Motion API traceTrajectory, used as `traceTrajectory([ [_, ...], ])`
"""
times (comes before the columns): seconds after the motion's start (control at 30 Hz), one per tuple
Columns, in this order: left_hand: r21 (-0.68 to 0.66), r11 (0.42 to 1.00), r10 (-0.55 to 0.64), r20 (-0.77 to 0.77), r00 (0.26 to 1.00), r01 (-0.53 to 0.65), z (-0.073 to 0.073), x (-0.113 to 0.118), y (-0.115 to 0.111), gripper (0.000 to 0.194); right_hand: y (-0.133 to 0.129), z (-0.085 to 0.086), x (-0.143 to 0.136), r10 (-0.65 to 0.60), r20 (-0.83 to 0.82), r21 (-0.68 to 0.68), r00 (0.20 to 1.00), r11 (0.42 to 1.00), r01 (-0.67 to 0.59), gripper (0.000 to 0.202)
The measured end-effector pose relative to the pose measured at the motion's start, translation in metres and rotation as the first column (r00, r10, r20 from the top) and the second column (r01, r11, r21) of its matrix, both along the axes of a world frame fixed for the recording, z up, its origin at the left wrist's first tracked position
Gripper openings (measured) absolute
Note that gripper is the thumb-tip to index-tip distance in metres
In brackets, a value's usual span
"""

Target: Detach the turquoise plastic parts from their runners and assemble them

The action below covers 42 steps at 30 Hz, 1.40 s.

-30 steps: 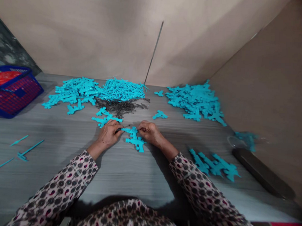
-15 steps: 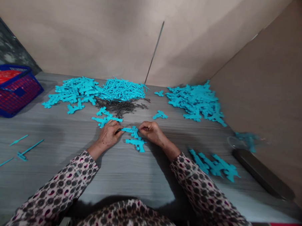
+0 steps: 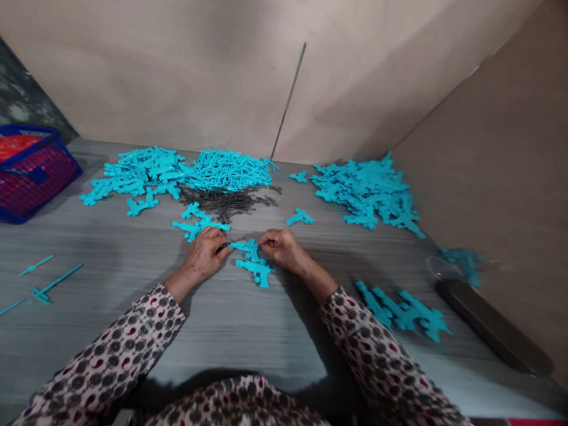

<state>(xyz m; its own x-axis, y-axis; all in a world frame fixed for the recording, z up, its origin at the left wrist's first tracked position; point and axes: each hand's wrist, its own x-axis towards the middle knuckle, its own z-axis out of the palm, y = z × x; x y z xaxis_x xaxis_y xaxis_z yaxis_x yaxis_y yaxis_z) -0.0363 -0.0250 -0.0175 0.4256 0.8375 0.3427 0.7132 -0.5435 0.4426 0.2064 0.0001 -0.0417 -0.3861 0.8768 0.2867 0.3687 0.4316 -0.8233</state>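
A turquoise plastic toy gun piece (image 3: 250, 250) lies between my hands on the table. My left hand (image 3: 205, 253) pinches its barrel end between thumb and fingers. At its other end, my right hand (image 3: 282, 247) has thumb and forefinger pressed together; whatever they hold is too small to make out. Another toy gun piece (image 3: 255, 272) sits just below, close to the first one. Beyond my left hand are two more turquoise gun pieces (image 3: 199, 225), partly covered by the fingers.
At the back are a left pile of gun pieces (image 3: 139, 172), thin turquoise sticks (image 3: 232, 170), dark small springs (image 3: 223, 201) and a right pile of gun pieces (image 3: 370, 188). Several gun pieces (image 3: 404, 309) lie by my right forearm. A blue basket (image 3: 31, 177) stands left, a dark tray (image 3: 490, 325) right.
The thin turquoise stick seen along the top of the gun piece between my hands is less distinct now. Both hands stay in almost the same place, still pinching.
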Motion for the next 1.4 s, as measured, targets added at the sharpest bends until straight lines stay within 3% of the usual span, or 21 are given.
traceTrajectory([
  [0.5,0.010,1.000,-0.002,0.009,1.000,0.002,-0.002,0.000,0.001,0.016,-0.001,0.010,-0.001,0.004,0.092,0.004,0.996,1.000,-0.004,0.014],
  [0.77,0.153,0.988,-0.003,0.025,1.000,-0.001,0.009,0.012,-0.010,0.019,0.001,0.007,-0.001,-0.010,0.073,-0.013,0.997,1.000,0.011,0.014],
  [0.93,0.110,0.992,-0.052,-0.025,0.998,0.054,0.008,0.021,-0.008,0.013,0.001,0.006,0.000,-0.020,0.030,-0.029,0.999,0.999,0.021,0.012],
  [1.4,-0.029,0.993,-0.116,0.043,0.992,0.117,0.000,0.022,0.005,0.019,0.001,0.007,-0.001,0.001,0.007,-0.057,1.000,0.998,-0.001,0.011],
])
